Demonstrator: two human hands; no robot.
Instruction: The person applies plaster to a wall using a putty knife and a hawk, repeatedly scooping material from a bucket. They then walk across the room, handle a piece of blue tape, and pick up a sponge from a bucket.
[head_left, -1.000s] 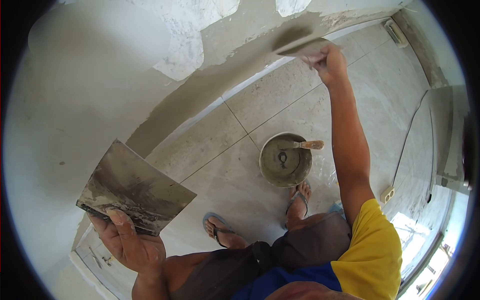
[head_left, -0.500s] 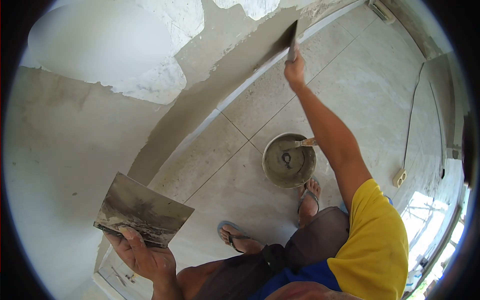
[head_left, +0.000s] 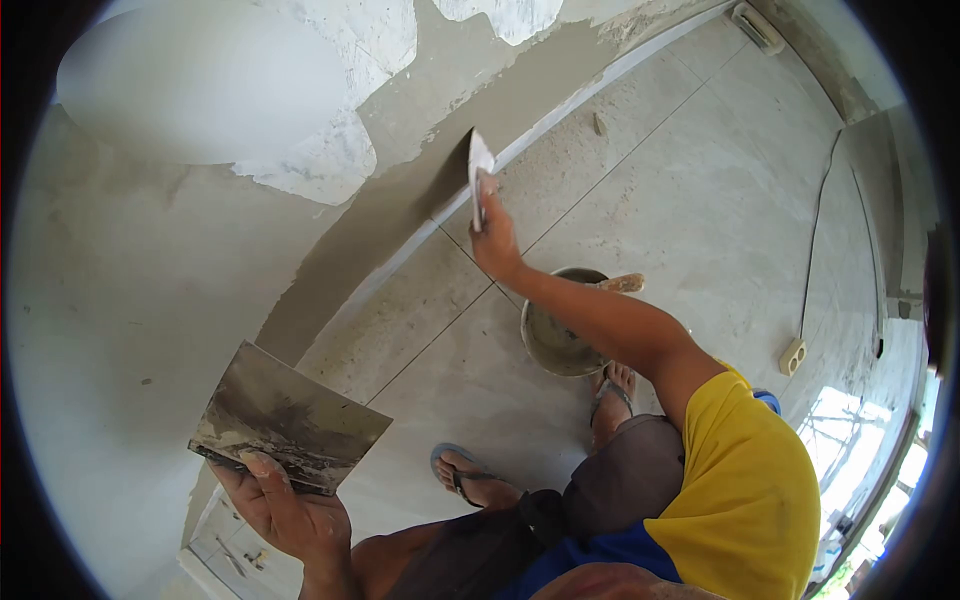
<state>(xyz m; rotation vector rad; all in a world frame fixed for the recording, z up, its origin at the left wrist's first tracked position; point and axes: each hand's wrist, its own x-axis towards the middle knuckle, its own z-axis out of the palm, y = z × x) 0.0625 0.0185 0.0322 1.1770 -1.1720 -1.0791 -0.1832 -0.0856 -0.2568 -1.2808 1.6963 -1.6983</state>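
My left hand point(head_left: 300, 515) is closed on a flat square metal plate point(head_left: 300, 405), its face smeared with wet grey plaster along the near edge. My right hand point(head_left: 495, 235) grips a plastering trowel point(head_left: 481, 155) with its blade edge at the damp grey band of plaster point(head_left: 400, 200) low on the wall. Beneath my right forearm stands a bucket point(head_left: 560, 345), partly covered by the arm. A wooden handle point(head_left: 625, 284) sticks out over its rim.
A white skirting strip point(head_left: 545, 122) runs between wall and tiled floor point(head_left: 440, 320). My sandalled feet are close to the bucket. To the right lies a socket block point(head_left: 793, 356) with a cord. A long pale object point(head_left: 758, 28) rests in the far corner.
My right hand has drawn the trowel along the wall's lower band, leftward and nearer to me. My forearm now crosses over the bucket. The left hand and its plate are nearly still.
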